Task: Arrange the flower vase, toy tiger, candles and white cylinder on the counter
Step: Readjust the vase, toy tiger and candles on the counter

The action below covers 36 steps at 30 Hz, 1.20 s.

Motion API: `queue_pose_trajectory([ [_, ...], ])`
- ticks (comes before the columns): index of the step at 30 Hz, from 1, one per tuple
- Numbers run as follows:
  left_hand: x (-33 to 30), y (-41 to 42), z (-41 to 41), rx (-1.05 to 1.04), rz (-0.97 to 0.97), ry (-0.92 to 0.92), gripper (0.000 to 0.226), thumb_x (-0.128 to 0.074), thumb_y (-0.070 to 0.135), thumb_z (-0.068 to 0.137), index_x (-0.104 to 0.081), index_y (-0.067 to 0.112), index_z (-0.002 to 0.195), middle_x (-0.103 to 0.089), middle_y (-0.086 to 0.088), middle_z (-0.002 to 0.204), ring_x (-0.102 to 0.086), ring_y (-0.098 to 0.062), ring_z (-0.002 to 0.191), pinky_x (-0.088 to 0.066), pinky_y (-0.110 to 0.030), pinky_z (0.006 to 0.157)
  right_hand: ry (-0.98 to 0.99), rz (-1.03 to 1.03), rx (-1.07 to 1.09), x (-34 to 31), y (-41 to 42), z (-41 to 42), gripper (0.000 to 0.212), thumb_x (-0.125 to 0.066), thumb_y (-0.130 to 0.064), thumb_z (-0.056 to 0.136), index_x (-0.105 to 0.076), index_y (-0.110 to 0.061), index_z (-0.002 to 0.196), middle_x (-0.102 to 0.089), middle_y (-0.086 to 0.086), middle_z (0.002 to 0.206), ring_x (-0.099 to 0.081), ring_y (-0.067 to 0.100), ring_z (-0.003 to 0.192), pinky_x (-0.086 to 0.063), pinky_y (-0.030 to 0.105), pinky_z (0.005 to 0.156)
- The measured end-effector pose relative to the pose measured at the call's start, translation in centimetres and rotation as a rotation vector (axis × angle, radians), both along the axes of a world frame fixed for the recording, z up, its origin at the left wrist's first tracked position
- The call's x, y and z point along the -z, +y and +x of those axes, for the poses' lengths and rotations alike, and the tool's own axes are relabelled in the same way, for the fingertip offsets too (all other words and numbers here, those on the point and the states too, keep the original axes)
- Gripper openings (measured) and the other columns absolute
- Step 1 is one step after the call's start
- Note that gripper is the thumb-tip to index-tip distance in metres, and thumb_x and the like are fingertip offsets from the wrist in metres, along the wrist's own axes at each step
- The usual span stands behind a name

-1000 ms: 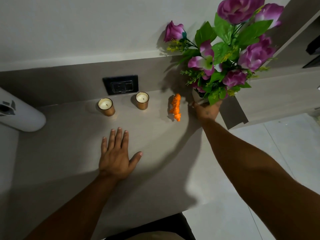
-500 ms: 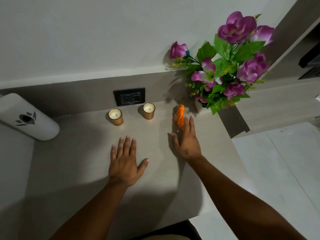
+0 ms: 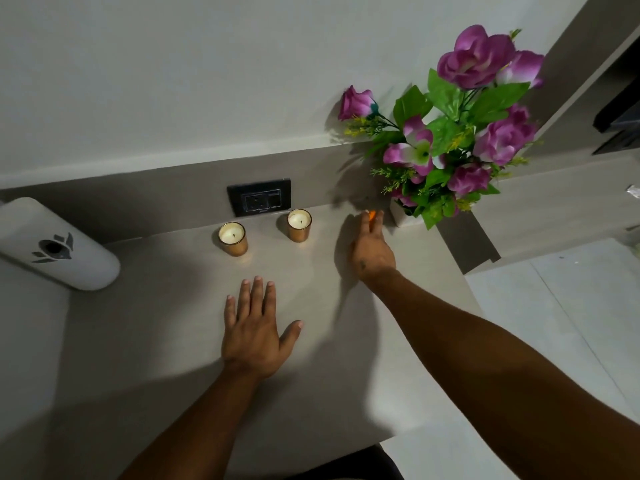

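Note:
A white vase of purple flowers stands at the counter's back right corner. My right hand lies over the orange toy tiger just left of the vase; only an orange tip shows between the fingers. Whether the fingers grip it is unclear. Two gold-cupped candles stand near the back wall. A white cylinder lies on its side at the far left. My left hand rests flat on the counter, fingers spread, holding nothing.
A black wall socket sits on the backsplash behind the candles. The counter ends at a right edge beside a pale tiled floor. A grey shelf unit rises behind the vase at the right.
My right hand let go of the vase, which now stands on the counter, and moved left onto the toy tiger, covering most of it. My left hand stayed flat.

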<state>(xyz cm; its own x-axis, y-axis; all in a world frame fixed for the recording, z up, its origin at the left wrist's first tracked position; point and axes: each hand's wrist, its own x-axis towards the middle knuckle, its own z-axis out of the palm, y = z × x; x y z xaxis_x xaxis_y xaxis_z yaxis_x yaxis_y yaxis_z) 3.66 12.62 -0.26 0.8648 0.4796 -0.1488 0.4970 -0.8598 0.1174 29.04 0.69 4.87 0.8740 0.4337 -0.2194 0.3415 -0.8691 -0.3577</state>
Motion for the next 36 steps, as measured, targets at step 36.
queue_pose_trajectory([
  [36,-1.6,4.2,0.6,-0.441,-0.374,-0.283,0.116,-0.052,0.078,0.084,0.011,0.015,0.159,0.001,-0.011,0.171,0.001,-0.026,0.157,0.003,-0.044,0.127,0.098,0.348,-0.037,4.2,3.1,-10.6,0.091,-0.046,-0.078,0.09,-0.008,-0.029,0.157,-0.018,0.001,0.167,-0.023,0.028,0.15,-0.03,0.048,0.118],
])
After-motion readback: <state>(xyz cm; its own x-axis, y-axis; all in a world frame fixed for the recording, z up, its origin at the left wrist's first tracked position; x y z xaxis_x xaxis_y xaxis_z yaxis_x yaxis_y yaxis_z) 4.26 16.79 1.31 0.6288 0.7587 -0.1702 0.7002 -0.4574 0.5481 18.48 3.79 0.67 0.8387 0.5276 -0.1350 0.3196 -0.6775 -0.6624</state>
